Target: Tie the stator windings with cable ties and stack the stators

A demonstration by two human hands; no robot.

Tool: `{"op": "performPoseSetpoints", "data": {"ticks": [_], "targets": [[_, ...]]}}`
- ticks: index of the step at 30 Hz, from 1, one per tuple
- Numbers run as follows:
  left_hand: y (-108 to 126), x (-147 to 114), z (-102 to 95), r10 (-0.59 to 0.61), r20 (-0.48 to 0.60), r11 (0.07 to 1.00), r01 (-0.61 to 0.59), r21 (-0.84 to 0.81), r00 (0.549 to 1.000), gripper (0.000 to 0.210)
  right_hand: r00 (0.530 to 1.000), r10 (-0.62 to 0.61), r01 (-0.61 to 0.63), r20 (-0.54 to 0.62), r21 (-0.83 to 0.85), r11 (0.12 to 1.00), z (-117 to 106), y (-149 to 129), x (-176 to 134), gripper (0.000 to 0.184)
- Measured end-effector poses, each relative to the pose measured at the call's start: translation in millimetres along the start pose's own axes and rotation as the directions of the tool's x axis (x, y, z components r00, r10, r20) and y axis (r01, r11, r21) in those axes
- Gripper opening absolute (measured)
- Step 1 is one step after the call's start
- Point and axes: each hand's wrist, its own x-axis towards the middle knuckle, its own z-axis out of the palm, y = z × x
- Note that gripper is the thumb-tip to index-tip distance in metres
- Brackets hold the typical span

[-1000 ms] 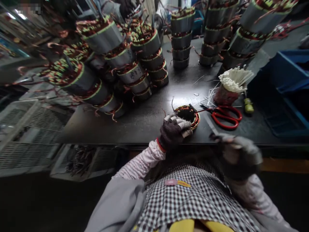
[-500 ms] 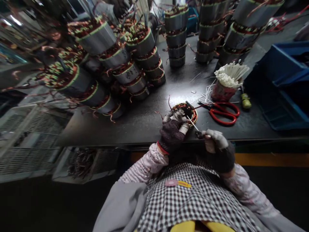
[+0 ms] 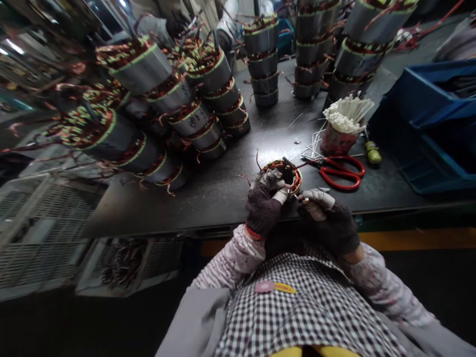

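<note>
A motor stator (image 3: pixel 296 179) with red-brown copper windings lies near the table's front edge. My left hand (image 3: pixel 265 201), in a dark glove with pale wrapped fingertips, is closed around its near left rim. At the stator's near right edge, my right hand (image 3: pixel 330 215) has its gloved fingers pinched together. A short pale bit of the thin white stick (image 3: pixel 296 197) shows by the fingertips; most of it is hidden. Red-handled scissors (image 3: pixel 342 188) lie just right of the stator.
Stacks of wound stators (image 3: pixel 197 119) stand at the left and back. A cup (image 3: pixel 335 142) of white sticks, loose white sticks (image 3: pixel 315 144) and a yellow-green handled tool (image 3: pixel 373 152) lie behind the scissors. Blue bins (image 3: pixel 431 163) are at right, pale crates (image 3: pixel 44 223) at lower left.
My right hand has moved left and slightly up to the stator's edge, and less of the white stick shows. My left hand stays on the stator. The whole view has shifted slightly.
</note>
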Motion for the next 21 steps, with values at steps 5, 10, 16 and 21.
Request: {"op": "performPoseSetpoints", "data": {"ticks": [5, 10, 16, 21], "targets": [[-1, 2, -2.6, 0.07, -0.002, 0.997, -0.07, -0.044, 0.998, 0.003, 0.944, 0.295, -0.317, 0.15, 0.15, 0.937, -11, -10, 22, 0.025], [4, 4, -7.6, 0.067, 0.002, 0.996, -0.067, -0.059, 0.998, 0.011, 0.949, 0.256, -0.243, 0.184, -0.091, 0.966, -11, -14, 39, 0.02], [4, 4, -8.3, 0.091, 0.022, 0.995, -0.09, -0.053, 0.996, 0.014, 0.975, 0.177, -0.169, 0.131, -0.076, 0.983, -12, -16, 34, 0.016], [6, 5, -11.8, 0.09, 0.035, 0.995, -0.088, -0.054, 0.995, 0.013, 0.969, 0.158, -0.124, 0.193, -0.175, 0.977, -9, -4, 36, 0.017]]}}
